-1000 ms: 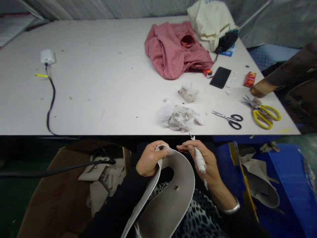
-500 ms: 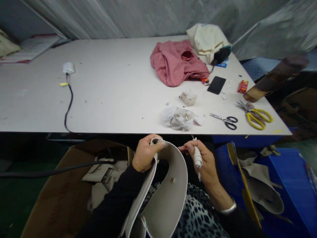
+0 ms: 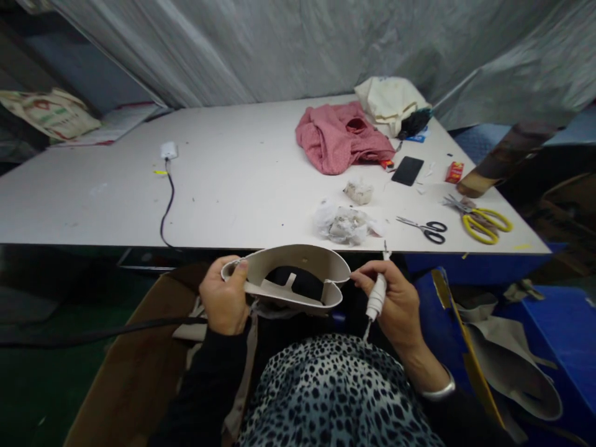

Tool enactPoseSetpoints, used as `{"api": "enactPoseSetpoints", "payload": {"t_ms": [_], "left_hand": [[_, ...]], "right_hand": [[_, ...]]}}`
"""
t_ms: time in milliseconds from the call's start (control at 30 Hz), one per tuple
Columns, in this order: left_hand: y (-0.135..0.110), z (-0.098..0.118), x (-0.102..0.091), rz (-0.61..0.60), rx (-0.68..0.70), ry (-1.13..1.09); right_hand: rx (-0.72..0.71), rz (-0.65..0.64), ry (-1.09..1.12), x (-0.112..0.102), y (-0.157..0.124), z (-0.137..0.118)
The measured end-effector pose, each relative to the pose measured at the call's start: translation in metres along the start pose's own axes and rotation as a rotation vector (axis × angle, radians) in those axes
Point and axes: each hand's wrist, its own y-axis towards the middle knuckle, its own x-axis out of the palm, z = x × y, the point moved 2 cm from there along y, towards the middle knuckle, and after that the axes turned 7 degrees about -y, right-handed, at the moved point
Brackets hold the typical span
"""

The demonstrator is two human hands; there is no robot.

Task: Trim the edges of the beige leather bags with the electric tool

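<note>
I saw the beige bag [image 3: 298, 261] held up in front of the person's lap, just below the near edge of the table [image 3: 233, 186], with its mouth turned toward the camera. It was a pale, smooth shell with a curved rim, dark inside, and a short strap crossed the opening.

The left hand [image 3: 226, 298] was closed on the left end of the rim, thumb on top and fingers curled under. The right hand [image 3: 395, 304] was wrapped tight around a white tool [image 3: 377, 295], shaped like a thick pen, with its thin tip pointing up toward the table edge and a cord hanging from its lower end. That hand's forefinger sat just beside the right end of the bag; I could not tell whether it touched.

Lower left stood a cardboard box [image 3: 116, 385] with beige pieces [image 3: 189, 332] in it, partly hidden by the left arm. On the right, a blue bin [image 3: 559, 310] held more curved beige pieces [image 3: 516, 366]. On the table lay a pink cloth [image 3: 344, 136], black scissors [image 3: 426, 228] and yellow scissors [image 3: 482, 220]
</note>
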Motion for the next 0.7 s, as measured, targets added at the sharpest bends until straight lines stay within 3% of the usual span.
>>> {"api": "enactPoseSetpoints", "payload": {"t_ms": [133,367,500,700], "left_hand": [[-0.022,-0.027,-0.02,0.061,-0.005,0.071],[-0.026,-0.028,-0.03,0.052,0.004,0.076],[-0.028,-0.032,-0.031,0.019,-0.035,0.073],[-0.03,-0.037,-0.033,-0.024,-0.081,0.102]], "right_hand": [[-0.154,-0.199,-0.152,0.014,-0.009,-0.001],[-0.32,-0.461,-0.687,0.034,-0.006,-0.02],[-0.362,-0.508,-0.983,0.038,-0.011,-0.031],[-0.352,-0.591,-1.069,0.051,-0.017,-0.019]]}}
